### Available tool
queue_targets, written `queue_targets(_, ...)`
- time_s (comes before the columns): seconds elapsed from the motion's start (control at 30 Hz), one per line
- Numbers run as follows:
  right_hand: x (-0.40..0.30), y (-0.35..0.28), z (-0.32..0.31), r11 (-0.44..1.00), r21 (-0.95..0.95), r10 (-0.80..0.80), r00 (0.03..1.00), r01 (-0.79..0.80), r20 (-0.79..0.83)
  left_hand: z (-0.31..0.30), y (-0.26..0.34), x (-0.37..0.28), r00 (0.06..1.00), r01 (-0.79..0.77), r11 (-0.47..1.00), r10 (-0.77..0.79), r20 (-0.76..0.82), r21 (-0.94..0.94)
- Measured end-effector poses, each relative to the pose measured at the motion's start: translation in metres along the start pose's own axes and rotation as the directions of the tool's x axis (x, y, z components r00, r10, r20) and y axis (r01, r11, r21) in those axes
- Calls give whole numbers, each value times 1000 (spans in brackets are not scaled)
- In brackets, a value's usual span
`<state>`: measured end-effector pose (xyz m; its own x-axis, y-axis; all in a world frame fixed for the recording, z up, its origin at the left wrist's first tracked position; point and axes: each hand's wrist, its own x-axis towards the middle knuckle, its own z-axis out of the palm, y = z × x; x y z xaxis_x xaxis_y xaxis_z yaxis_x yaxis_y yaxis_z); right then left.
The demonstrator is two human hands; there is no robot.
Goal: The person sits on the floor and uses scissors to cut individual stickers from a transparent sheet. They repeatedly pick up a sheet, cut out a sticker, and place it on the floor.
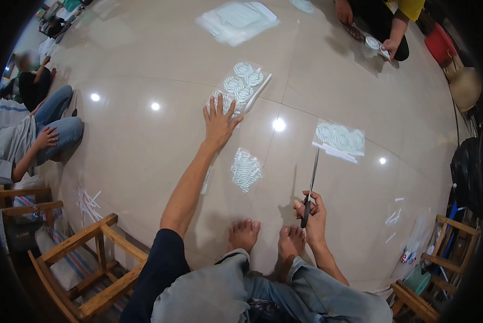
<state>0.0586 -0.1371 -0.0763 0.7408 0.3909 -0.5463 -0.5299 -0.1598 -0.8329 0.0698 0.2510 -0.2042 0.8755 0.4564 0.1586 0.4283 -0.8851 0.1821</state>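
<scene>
On the tiled floor my left hand (pixel 220 123) lies with spread fingers over the lower end of a clear plastic sheet with white wavy-patterned rounds (pixel 243 76). My right hand (pixel 315 216) grips black-handled scissors (pixel 312 181), blades pointing away from me and looking closed. Beyond their tip lies a patterned clear sheet with white strips along its near edge (pixel 340 139). Between my hands, nearer my feet, is a smaller cut patterned piece (pixel 246 170). A narrow clear strip (pixel 206 181) lies partly hidden beside my left forearm.
A stack of clear sheets (pixel 238 22) lies farther off. One person sits at the left; another, top right, holds a patterned piece (pixel 372 42). White paper-like strips (pixel 89 206) lie near a wooden stool (pixel 100 238). More wooden frames and a red container (pixel 440 43) stand right.
</scene>
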Motion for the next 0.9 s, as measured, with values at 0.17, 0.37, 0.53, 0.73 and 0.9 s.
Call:
queue_targets(0.17,6,-5,-10,998,64,18,1000,-17,-9,-21,39,3,974,-210,977,206,-94,-34)
queue_targets(0.37,30,-36,-19,823,557,-57,992,113,-117,-71,145,-43,849,-528,832,525,-62,-171)
queue_targets(0.53,23,-57,-47,783,577,-166,972,232,-165,-95,193,-77,785,-614,751,614,-86,-241)
queue_targets(0.73,-14,-81,-30,653,726,-194,974,218,-118,-60,197,-142,918,193,488,216,332,-851)
queue_targets(0.9,-43,-99,-13,617,778,-223,974,118,29,-100,245,-173,765,299,94,571,298,-950)
